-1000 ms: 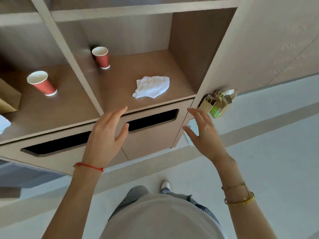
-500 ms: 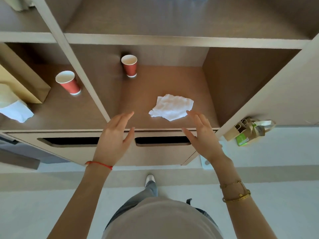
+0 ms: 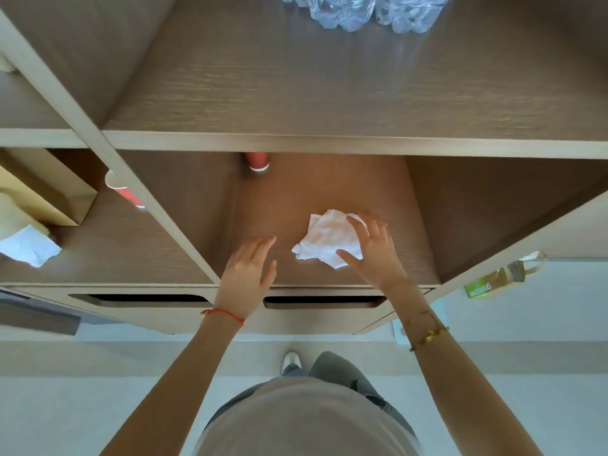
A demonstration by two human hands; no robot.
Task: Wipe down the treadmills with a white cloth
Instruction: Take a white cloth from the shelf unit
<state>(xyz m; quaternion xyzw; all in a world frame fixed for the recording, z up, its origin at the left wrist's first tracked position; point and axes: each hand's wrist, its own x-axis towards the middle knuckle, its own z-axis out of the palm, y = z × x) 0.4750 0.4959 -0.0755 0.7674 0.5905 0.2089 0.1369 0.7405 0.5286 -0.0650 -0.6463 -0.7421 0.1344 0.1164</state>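
Crumpled white cloth lies on the brown wooden shelf of the middle cubby, toward its front right, its long axis running from the near left corner up to the far right. The right hand rests on the cloth's right side, its grip wide, fingers spread over the folds and thumb at the near edge; whether it has closed on the fabric cannot be told. The left hand hovers just left of the cloth, apart from it, grip wide with straight fingers. A red paper cup stands at the back of the same cubby; another red paper cup stands in the cubby to the left. Half a second ago both hands were at the shelf's front edge and the right fingertips only neared the cloth; now both reach inside.
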